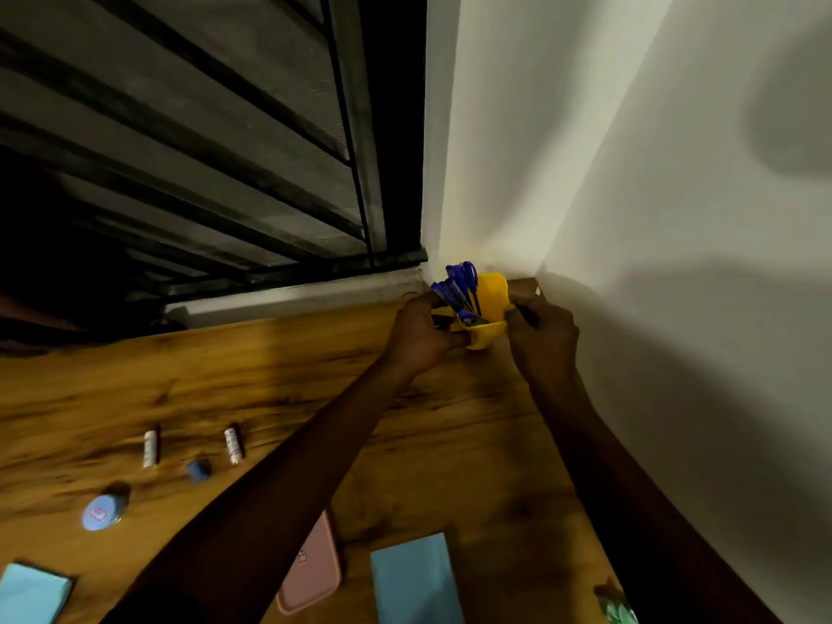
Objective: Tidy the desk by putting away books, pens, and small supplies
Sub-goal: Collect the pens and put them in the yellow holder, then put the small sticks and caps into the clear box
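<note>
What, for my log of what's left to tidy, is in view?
yellow holder: one, yellow, far desk corner
blue pens: several, blue, in the holder
dark pen: one, black, in right hand
white cylinders: two, white, lying mid-left
small blue item: one, blue, between the cylinders
round disc: one, light blue, left
pink case: one, pink, near edge
blue sheets: two, light blue, near edge
green item: one, green, bottom right, cut off
desk: one, brown wood, under everything
left hand: one, grips the holder
right hand: one, holds the dark pen
</note>
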